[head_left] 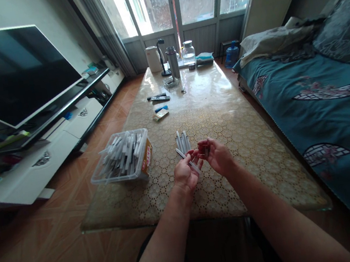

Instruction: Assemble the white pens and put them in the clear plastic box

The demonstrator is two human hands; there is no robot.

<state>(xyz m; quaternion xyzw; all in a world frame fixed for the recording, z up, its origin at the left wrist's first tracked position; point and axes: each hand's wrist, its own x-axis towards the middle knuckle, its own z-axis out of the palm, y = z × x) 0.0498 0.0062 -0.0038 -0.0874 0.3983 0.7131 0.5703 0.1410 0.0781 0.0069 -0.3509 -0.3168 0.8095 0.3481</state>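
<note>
My left hand (186,172) holds a pale, slim pen-like stick (189,161) slanting across its palm and fingers. Just to the right, my right hand (217,154) has its fingers curled, their tips close to the left fingertips; whatever may be between them is too small and dark to make out. Beyond the left hand, several similar white sticks (182,139) lie side by side on the patterned table (243,182). A clear plastic box (147,153) on the left side of the table is heaped with many more of these sticks.
Behind the sticks lie a small yellowish pack (161,114), a blue item (161,108) and dark packets (160,98). Farther back stand a glass dish (170,82), a thermos (173,62), a kettle (153,59) and a glass jug (188,52). A bed (295,116) flanks the right side.
</note>
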